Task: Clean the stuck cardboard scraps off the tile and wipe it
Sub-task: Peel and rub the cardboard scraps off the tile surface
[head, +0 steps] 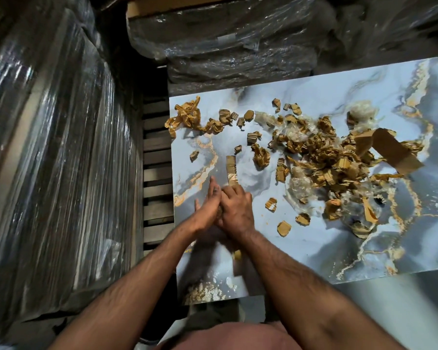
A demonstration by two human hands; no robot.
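Marbled tile (pixel 326 238) among wrapped stacks (pixel 48 147)

A single wide-angle view looks from the person's head, facing forward and steeply down. Both bare forearms run up from the bottom edge to the left hand (pixel 208 210) and right hand (pixel 235 210), which sit close below the lens near the middle of the frame. The glossy blue-grey marbled tile with gold veins (pixel 326 248) fills the right half, seen from above at close range. Straight lines bow towards the frame edges, where the dark plastic-wrapped stacks (pixel 48 147) at the left and top curve outward.
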